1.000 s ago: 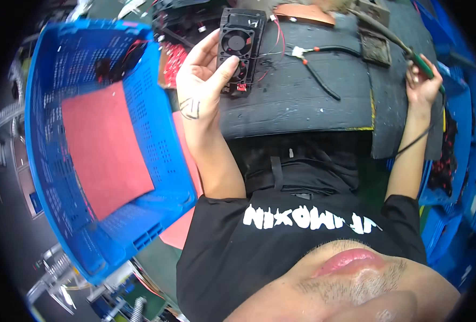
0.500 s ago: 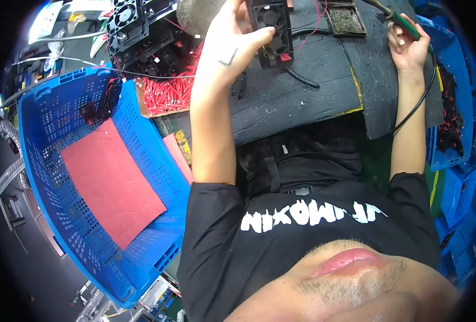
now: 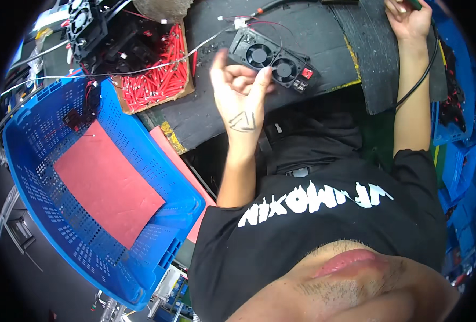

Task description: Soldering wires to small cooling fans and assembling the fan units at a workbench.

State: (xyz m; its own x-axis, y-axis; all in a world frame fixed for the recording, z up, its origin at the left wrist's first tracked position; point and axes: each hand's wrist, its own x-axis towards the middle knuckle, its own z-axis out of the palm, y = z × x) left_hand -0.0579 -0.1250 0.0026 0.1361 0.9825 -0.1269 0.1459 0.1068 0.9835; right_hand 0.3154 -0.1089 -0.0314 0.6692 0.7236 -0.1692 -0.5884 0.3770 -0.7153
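At bench (image 3: pixel 326 51), fan unit (image 3: pixel 271 59) now slanted in left grip (image 3: pixel 241 96); right grip (image 3: pixel 413 24) clasps handle (image 3: pixel 416 4).

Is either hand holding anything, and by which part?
The right hand grips a green handle, cut off at the picture's top. The left hand has its thumb at the near edge of the fan unit; whether it grips, I can't tell.

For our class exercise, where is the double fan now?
In the head view, the double fan is above centre, touching the left hand, over the dark table, right of the red pieces.
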